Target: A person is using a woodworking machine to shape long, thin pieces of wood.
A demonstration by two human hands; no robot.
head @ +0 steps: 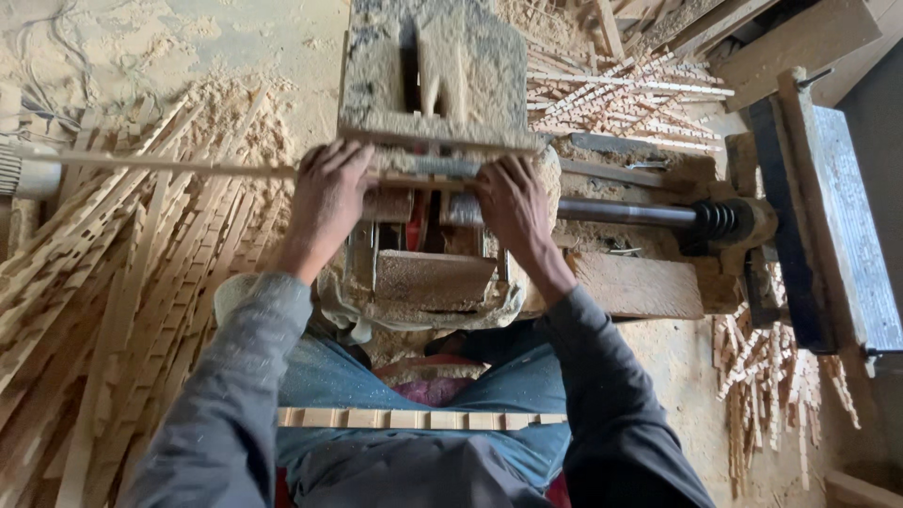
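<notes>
Head view: both hands (324, 202) (513, 202) press wooden strip (188, 166) on dusty machine (437, 75)

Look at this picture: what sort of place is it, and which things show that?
Most likely a small woodworking shop. Sawdust coats the floor, notched wooden strips lie heaped beside a dust-caked cutting machine, and both the left hand and right hand press a long strip against it.

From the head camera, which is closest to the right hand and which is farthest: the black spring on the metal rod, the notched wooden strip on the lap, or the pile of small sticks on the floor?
1. Black coiled spring, on the rod beside the right hand.
2. Notched pale wooden strip, across the lap below.
3. Pile of small wooden sticks, on the floor far off to that side.
</notes>
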